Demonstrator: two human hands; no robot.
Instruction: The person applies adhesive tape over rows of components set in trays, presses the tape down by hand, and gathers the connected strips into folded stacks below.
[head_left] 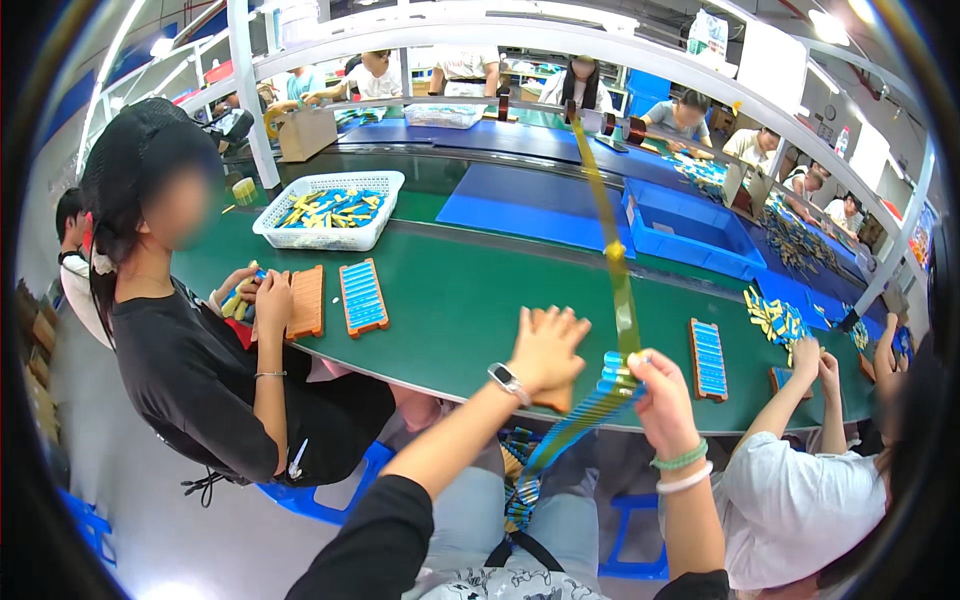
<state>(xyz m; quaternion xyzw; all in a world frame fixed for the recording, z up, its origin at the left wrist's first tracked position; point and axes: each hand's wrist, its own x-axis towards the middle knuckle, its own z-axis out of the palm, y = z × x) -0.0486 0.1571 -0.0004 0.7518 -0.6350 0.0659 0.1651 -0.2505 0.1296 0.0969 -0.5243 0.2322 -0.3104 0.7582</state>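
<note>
My left hand (548, 350) is open, its fingers stretched and spread over an orange slotted tray (553, 399) at the near table edge; the hand covers most of that tray. My right hand (664, 396) is closed, thumb and fingers pinching a belt of small blue pieces (585, 412) joined side by side on tape. From this grip the belt sags down to the left, and its lower end lies piled between my legs. A translucent yellow tape (622, 300) rises from the belt toward dark rolls (571, 112) on the overhead rail.
Orange trays filled with blue pieces (362, 296) (709, 358) lie left and right on the green table (460, 290). Beyond are a white basket (380, 215) of loose pieces and a blue bin (690, 235). Co-workers sit close on both sides; a loose pile (775, 318) lies right.
</note>
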